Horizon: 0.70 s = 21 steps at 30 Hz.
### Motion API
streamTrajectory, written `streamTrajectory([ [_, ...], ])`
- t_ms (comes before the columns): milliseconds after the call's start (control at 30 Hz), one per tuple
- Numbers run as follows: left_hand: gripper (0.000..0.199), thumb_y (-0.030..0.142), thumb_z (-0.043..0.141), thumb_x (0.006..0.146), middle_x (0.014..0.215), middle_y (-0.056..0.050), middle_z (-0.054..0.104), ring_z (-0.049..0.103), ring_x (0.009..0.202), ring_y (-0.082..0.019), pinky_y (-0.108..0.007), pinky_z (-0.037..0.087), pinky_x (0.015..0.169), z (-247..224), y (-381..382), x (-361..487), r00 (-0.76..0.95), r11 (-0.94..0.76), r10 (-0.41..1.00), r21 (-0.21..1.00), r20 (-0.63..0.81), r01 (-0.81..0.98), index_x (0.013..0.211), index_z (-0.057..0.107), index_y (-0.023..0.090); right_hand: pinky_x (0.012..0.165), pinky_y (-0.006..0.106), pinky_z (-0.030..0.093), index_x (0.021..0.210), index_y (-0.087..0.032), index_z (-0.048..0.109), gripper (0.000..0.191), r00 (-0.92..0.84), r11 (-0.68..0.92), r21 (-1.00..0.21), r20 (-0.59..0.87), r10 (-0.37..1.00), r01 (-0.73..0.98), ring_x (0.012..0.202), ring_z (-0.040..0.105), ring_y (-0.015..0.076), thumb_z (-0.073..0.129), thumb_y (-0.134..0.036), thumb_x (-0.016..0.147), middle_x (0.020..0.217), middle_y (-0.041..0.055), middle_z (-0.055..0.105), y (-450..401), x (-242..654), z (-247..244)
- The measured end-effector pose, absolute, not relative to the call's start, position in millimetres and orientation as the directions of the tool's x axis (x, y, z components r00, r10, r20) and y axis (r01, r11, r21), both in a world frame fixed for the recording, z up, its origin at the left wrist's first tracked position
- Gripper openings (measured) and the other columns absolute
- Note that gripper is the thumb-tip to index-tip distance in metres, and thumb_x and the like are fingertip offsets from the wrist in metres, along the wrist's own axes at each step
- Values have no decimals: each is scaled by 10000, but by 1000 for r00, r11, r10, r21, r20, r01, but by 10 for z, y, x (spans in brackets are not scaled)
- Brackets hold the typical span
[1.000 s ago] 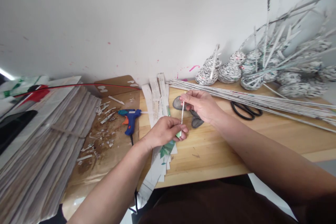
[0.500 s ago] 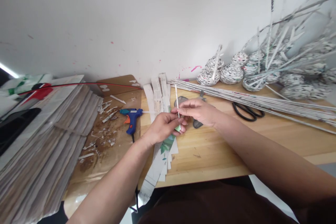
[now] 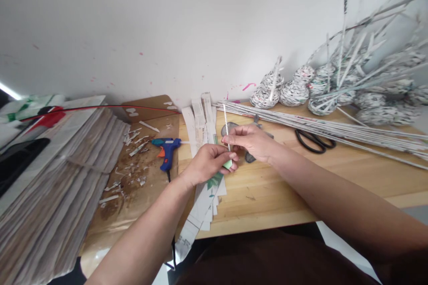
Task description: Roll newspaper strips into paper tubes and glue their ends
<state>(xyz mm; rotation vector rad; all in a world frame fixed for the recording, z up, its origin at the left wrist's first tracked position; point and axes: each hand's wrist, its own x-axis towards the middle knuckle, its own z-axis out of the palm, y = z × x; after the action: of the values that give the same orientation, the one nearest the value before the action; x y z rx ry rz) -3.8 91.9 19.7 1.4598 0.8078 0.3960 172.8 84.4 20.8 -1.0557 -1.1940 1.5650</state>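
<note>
My left hand (image 3: 210, 161) is closed on a long newspaper strip (image 3: 197, 216) with green print, which trails down over the table's front edge. A folded green bit of paper (image 3: 228, 164) shows between its thumb and fingers. Just above, my right hand (image 3: 252, 140) pinches a thin white paper tube (image 3: 226, 120) that stands nearly upright, its lower end between both hands. Whether the strip is wound round the tube is hidden by my fingers. Beneath the hands lie overlapping newspaper strips (image 3: 199, 113). A dark grey object (image 3: 250, 157) is partly covered by my right hand.
A blue glue gun (image 3: 170, 149) lies left of the strips, near paper scraps (image 3: 138, 147). Stacked newspaper (image 3: 63, 187) fills the left. To the right are long paper tubes (image 3: 294, 122), black-handled scissors (image 3: 314, 141) and several woven paper forms (image 3: 294, 92) against the wall.
My hands have shifted very slightly, and more of the green paper shows between my left fingers. The tube leans a little differently. Other things stay in place.
</note>
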Motion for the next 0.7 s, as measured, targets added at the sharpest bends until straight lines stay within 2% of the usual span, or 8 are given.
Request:
streamTrajectory([
  [133, 376, 475, 626, 835, 774, -71, 696, 663, 705, -132, -244, 559, 650, 192, 920, -41, 699, 104, 676, 970, -232, 222, 873, 703, 110, 412, 193, 371, 616, -176, 550, 371, -163, -156, -969, -126, 979, -192, 441, 510, 74, 838, -410, 628, 540, -44, 584, 854, 1714, 198],
  [300, 382, 477, 619, 839, 778, -74, 695, 667, 711, -138, -253, 564, 649, 181, 920, -40, 685, 100, 692, 971, -226, 219, 893, 696, 107, 447, 239, 430, 743, -181, 608, 312, -403, -195, -966, -112, 908, -171, 447, 562, 117, 751, -459, 737, 547, -27, 604, 819, 1716, 220],
  [467, 362, 463, 608, 849, 762, -60, 679, 654, 693, -126, -240, 559, 633, 170, 921, -36, 696, 79, 685, 972, -214, 220, 871, 691, 111, 404, 199, 371, 641, -192, 510, 389, -161, -119, -986, -99, 982, -120, 418, 506, 83, 805, -443, 671, 511, -50, 565, 830, 1708, 217],
  [600, 379, 483, 611, 840, 754, -57, 671, 646, 686, -127, -250, 562, 630, 171, 930, -44, 670, 75, 711, 970, -213, 229, 867, 690, 114, 481, 234, 450, 724, -192, 583, 309, -313, -90, -989, -49, 948, -115, 493, 567, 113, 748, -452, 742, 569, -26, 607, 854, 1730, 206],
  [700, 375, 480, 628, 828, 777, -69, 683, 656, 703, -133, -255, 564, 644, 173, 923, -44, 685, 91, 692, 969, -228, 231, 832, 687, 110, 447, 208, 401, 687, -188, 575, 304, -247, -60, -994, -36, 968, -91, 471, 526, 93, 766, -421, 730, 538, -40, 574, 853, 1736, 202],
])
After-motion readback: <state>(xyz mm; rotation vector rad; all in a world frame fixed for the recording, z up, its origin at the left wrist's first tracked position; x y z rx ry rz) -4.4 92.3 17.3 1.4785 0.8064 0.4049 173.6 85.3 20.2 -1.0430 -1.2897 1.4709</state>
